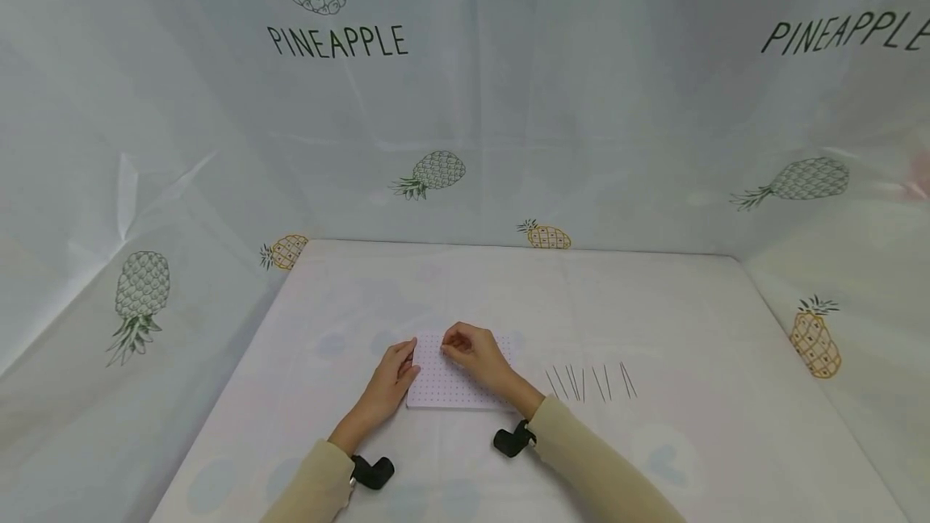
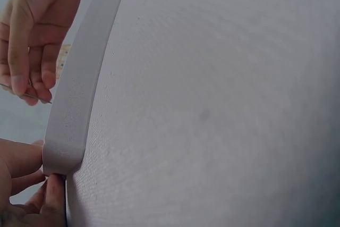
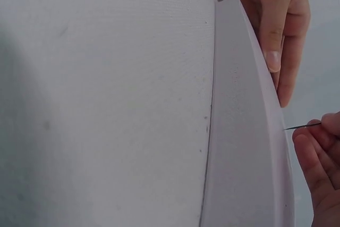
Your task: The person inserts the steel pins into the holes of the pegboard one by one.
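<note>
A thin, pale board (image 1: 439, 390) with a grid of small dots lies on the table in the head view. My left hand (image 1: 390, 382) holds it by its left edge, thumb and fingers against that side. Above the board's upper left part, my right hand (image 1: 475, 355) pinches a thin dark needle (image 3: 302, 126) between thumb and fingertips. In the right wrist view the needle's pointed end is close to the board's top face; whether it touches cannot be told. From the left wrist, the board's side wall (image 2: 71, 104) shows, with left-hand fingers (image 2: 53, 198) at its corner.
Several thin dark needles (image 1: 584, 384) lie spread out on the white-covered table (image 1: 697, 329), right of the board. A pale sheet printed with pineapples (image 1: 436, 170) hangs behind and at both sides. Black wrist devices (image 1: 373, 473) sit under both sleeves.
</note>
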`<state>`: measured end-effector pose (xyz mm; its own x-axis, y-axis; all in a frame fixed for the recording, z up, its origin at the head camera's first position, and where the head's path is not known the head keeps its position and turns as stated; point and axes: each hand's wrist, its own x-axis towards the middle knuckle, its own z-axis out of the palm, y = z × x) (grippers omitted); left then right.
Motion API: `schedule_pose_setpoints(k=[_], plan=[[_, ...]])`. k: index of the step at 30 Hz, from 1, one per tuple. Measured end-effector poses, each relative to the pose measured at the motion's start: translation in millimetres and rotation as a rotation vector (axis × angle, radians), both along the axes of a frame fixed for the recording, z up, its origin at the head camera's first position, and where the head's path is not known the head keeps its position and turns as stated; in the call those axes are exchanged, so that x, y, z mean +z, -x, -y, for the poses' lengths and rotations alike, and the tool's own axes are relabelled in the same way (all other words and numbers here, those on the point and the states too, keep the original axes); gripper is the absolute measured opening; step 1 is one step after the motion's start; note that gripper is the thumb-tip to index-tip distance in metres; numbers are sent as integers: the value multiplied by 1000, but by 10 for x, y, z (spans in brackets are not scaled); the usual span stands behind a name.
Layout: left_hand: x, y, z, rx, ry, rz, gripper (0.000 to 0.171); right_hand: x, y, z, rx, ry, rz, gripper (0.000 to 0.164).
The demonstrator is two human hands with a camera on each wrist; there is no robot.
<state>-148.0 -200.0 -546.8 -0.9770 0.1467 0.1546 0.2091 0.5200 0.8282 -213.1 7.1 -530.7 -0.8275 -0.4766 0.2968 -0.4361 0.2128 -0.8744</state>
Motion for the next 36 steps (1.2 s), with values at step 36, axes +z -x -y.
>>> schedule_pose_setpoints(k=[36], plan=[[20, -2, -7, 9, -31, 45, 52, -119, 42, 22, -17, -5, 96, 4]])
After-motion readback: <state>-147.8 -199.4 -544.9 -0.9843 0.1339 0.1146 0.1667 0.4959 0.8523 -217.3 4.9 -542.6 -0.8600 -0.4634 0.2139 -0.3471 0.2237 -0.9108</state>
